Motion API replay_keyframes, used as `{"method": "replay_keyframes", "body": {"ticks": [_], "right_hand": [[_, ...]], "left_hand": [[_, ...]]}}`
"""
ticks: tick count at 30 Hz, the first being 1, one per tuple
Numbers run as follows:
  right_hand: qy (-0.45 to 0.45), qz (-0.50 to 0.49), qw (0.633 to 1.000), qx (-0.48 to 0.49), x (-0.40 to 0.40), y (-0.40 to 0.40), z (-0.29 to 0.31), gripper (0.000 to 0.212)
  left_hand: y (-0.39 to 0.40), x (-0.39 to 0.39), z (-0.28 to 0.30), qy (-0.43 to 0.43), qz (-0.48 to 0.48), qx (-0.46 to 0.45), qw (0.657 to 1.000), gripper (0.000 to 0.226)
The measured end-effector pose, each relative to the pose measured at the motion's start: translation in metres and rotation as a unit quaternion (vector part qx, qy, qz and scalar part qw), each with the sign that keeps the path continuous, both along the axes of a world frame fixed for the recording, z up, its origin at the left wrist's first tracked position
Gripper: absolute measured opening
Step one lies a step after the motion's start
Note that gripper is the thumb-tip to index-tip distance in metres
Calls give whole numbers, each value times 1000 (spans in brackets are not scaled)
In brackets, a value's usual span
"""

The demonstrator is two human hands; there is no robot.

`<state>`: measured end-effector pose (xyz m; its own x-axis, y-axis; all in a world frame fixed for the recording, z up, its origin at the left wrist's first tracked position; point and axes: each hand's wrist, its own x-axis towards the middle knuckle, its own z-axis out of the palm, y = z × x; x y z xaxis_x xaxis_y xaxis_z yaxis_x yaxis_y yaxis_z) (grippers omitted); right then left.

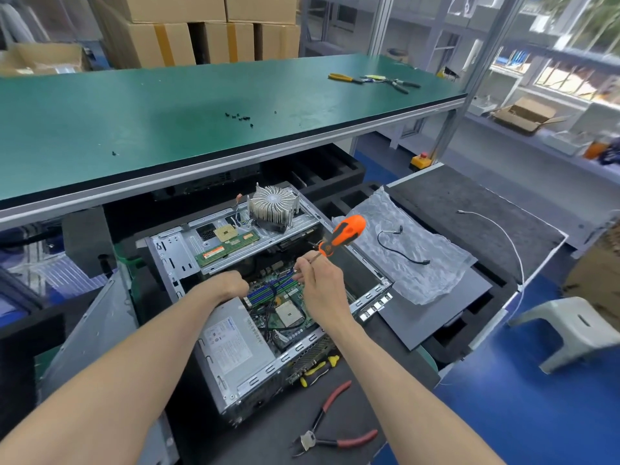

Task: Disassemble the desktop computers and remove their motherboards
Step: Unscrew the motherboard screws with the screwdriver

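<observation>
An open desktop case (174, 263) lies on a low black work surface. Its green motherboard (285, 297) shows inside, with a CPU socket (289, 313) and blue memory slots. A silver power supply (235, 350) fills the case's near-left corner. My right hand (318, 283) pinches the metal shaft of an orange-handled screwdriver (342, 234) above the board, handle pointing up and right. My left hand (231, 283) reaches into the case at the power supply's far edge; its fingers are hidden. A round heatsink (273, 206), a loose CPU chip (225, 233) and a memory stick (231, 245) rest on the case's far bracket.
Red-handled pliers (332, 427) and yellow-handled cutters (317, 369) lie in front of the case. Crumpled plastic wrap (412, 260) with a black cable lies to the right. A green bench (167, 105) above holds several black screws (240, 117) and more pliers (345, 78). A white stool (570, 327) stands at right.
</observation>
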<state>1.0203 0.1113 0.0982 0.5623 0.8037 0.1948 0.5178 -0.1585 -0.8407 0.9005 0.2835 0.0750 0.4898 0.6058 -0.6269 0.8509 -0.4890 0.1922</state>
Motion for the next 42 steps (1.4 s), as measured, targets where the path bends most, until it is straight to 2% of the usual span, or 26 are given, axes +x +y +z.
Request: {"method": "replay_keyframes", "body": {"ticks": [2, 4, 6, 9, 11, 16, 20, 22, 25, 30, 35, 37, 40, 42], "right_hand": [[2, 4, 1000, 0, -1, 0, 0, 29], [3, 4, 1000, 0, 0, -1, 1, 29], [2, 3, 1000, -3, 0, -1, 0, 29], [2, 2, 1000, -2, 0, -1, -1, 30], [3, -1, 1000, -1, 0, 0, -2, 30], [10, -4, 1000, 12, 0, 0, -2, 31], [30, -27, 998, 50, -2, -3, 1, 30], [45, -45, 995, 79, -3, -5, 2, 29], [53, -58, 991, 106, -4, -8, 3, 31], [56, 12, 997, 59, -7, -2, 3, 32], [32, 62, 997, 16, -15, 18, 2, 29], [18, 80, 997, 4, -19, 24, 1, 28], [11, 93, 996, -2, -22, 29, -1, 27], [4, 95, 995, 0, -23, 31, -2, 29]], "left_hand": [[4, -2, -5, -3, 13, 29, 999, 20], [3, -3, -4, 20, 1, 24, 999, 6], [1, -4, -7, 37, -3, 36, 999, 18], [-1, -3, -9, 41, -22, 53, 998, 7], [-1, -3, -10, 38, -27, 56, 997, 16], [-2, -4, -8, 2, -8, 66, 998, 10], [-1, -4, -8, -19, 11, 55, 998, 18], [1, -4, -10, -48, 14, 48, 998, 2], [5, -4, -14, -80, 30, 42, 995, 12], [7, -4, -17, -90, -7, 28, 996, 16], [8, -3, -14, -60, -25, 18, 998, 30], [9, -1, -14, -39, -34, 10, 999, 25], [9, 3, -16, -6, -55, 21, 998, 3], [7, 5, -17, 27, -49, 18, 998, 16]]}}
